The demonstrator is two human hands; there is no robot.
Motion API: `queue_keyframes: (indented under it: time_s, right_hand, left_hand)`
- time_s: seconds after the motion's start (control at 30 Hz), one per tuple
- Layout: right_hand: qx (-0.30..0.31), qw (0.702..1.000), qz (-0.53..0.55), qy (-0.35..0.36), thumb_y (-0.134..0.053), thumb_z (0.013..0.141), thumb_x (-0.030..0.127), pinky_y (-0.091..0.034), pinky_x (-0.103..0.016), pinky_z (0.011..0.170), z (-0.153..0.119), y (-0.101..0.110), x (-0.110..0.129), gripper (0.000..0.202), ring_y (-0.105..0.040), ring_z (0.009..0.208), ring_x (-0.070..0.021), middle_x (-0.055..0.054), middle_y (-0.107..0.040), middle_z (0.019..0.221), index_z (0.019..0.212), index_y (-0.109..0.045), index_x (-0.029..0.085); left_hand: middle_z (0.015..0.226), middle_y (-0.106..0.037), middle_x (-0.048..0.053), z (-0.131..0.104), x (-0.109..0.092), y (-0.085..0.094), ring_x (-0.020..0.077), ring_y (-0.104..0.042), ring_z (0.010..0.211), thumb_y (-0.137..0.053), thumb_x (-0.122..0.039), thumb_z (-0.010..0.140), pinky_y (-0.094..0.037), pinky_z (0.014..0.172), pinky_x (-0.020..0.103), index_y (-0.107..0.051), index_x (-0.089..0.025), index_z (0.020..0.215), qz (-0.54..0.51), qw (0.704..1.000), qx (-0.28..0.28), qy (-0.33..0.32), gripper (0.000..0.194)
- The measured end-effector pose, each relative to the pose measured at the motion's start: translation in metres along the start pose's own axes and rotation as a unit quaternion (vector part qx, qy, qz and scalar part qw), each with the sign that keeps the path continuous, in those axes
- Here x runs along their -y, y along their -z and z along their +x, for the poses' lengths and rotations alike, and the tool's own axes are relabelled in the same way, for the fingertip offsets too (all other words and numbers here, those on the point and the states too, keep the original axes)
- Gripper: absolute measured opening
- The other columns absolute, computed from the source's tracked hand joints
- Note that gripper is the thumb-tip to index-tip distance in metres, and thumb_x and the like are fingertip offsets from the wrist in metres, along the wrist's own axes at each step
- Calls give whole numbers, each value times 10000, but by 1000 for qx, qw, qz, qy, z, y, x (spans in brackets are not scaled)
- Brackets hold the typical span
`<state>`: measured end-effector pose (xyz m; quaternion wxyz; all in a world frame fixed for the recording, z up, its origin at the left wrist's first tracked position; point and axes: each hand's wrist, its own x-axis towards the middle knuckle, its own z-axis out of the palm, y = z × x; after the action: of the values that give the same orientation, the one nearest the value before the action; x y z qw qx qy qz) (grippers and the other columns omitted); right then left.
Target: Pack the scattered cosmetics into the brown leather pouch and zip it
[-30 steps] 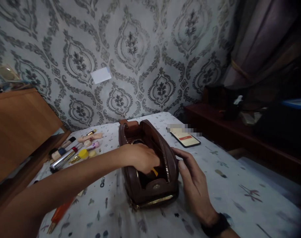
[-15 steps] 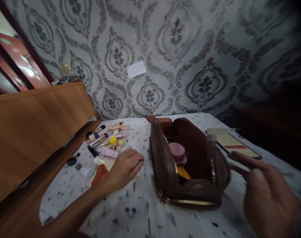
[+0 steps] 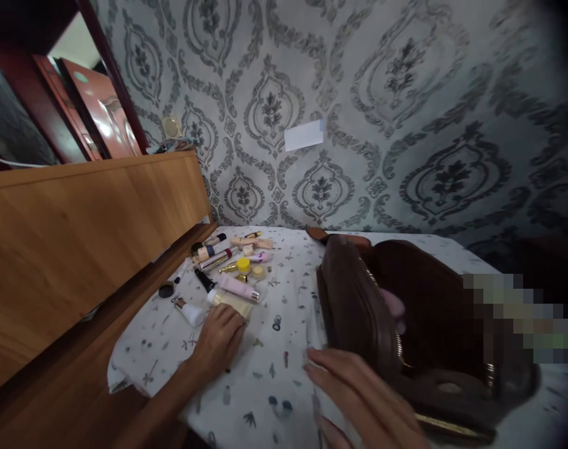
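Note:
My left hand point(image 3: 222, 333) rests low over the near end of the makeup pile, fingers curled down beside a cream-coloured tube point(image 3: 232, 304). It covers the spot of an orange item, which is now hidden, and I cannot make out what lies under the fingers. In front of the brown bag point(image 3: 344, 299), my right hand point(image 3: 358, 396) is held with its fingers stretched out, and I see nothing held in it. The bag's zip is open, with a pink item point(image 3: 393, 304) inside. Next to the cream tube lies a pink tube point(image 3: 239, 288).
Several cosmetics lie on the patterned white cloth point(image 3: 284, 337), among them a yellow-lidded jar point(image 3: 243, 266), a white-handled brush point(image 3: 189, 310) and a black tube point(image 3: 203, 279). A wooden panel point(image 3: 101, 212) bounds the left side; a patterned wall point(image 3: 274, 156) stands behind.
The view has swung left. My left hand has drawn back over the orange item, hiding it. My right hand has crossed from the phone at the bag's right to the bag's near left side.

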<state>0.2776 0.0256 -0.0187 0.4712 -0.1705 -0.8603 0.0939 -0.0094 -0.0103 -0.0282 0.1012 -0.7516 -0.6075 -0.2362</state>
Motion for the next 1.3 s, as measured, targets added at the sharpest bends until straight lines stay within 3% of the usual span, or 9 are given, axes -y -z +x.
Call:
queue_keyframes:
  time_s: [0.07,0.13,0.33,0.43,0.57,0.73,0.97,1.13,1.3]
  right_hand:
    - [44,998,-20,42,-568,909,276,-604,-385,829,20,-23,15,368,-682,1036,-265,-92,-707,1171,1276,-591,249]
    - [72,997,-16,23,-522,925,230,-606,-383,819,31,-43,19,316,-682,1028,-252,-102,-707,1140,1231,-599,231]
    - [108,980,105,-134,-481,912,214,-594,-388,754,45,-89,8,211,-682,858,-224,-73,-697,969,1058,-634,227]
    - [99,947,182,-245,-483,911,304,-574,-389,714,47,-109,0,214,-666,767,-218,-69,-693,908,1010,-643,203]
    - [53,882,288,-369,-515,872,425,-550,-365,701,40,-128,-15,283,-649,808,-230,-68,-676,866,945,-643,183]
    - [38,828,351,-436,-609,760,464,-525,-340,685,36,-127,-22,323,-636,808,-229,-74,-673,899,913,-659,184]
    - [40,814,354,-458,-621,704,458,-495,-345,661,44,-121,-16,330,-603,729,-213,-66,-668,841,884,-658,184]
    - [51,817,348,-456,-599,725,490,-501,-348,696,43,-119,-15,365,-613,831,-240,-84,-666,900,908,-659,179]
    - [52,814,357,-456,-640,706,517,-497,-341,676,45,-114,-13,378,-611,805,-242,-82,-670,858,880,-665,183]
  left_hand:
    - [940,-654,84,-6,1,0,238,-572,931,-393,-171,962,-481,832,419,-610,-197,956,6,1000,-15,-3,220]
    - [1042,-652,99,-12,3,2,251,-567,1009,-421,-162,947,-476,887,437,-603,-193,1037,13,999,-36,6,206]
    - [1134,-626,100,-28,27,19,243,-550,1081,-425,-189,957,-460,954,435,-569,-202,1146,-8,992,-77,99,237]
    - [1094,-627,94,-31,47,26,240,-551,1052,-403,-202,960,-458,945,429,-578,-188,1098,-21,983,-95,156,224]
    - [1074,-629,93,-28,75,26,247,-545,1050,-408,-225,948,-457,948,437,-584,-181,1083,-42,973,-109,199,226]
    - [1127,-647,81,-10,101,15,254,-535,1115,-451,-196,895,-425,1015,458,-632,-206,1080,-56,984,-78,151,258]
    - [1302,-608,72,3,110,6,275,-401,1328,-464,-88,826,-341,1116,495,-596,-217,1256,-41,998,16,53,468]
    - [1246,-640,81,-8,113,-3,271,-447,1298,-447,-98,845,-381,1077,492,-612,-207,1198,-51,997,-15,61,405]
    - [1164,-683,88,-9,113,-9,281,-529,1210,-457,-196,907,-415,1027,495,-648,-214,1112,-60,993,-58,84,280]
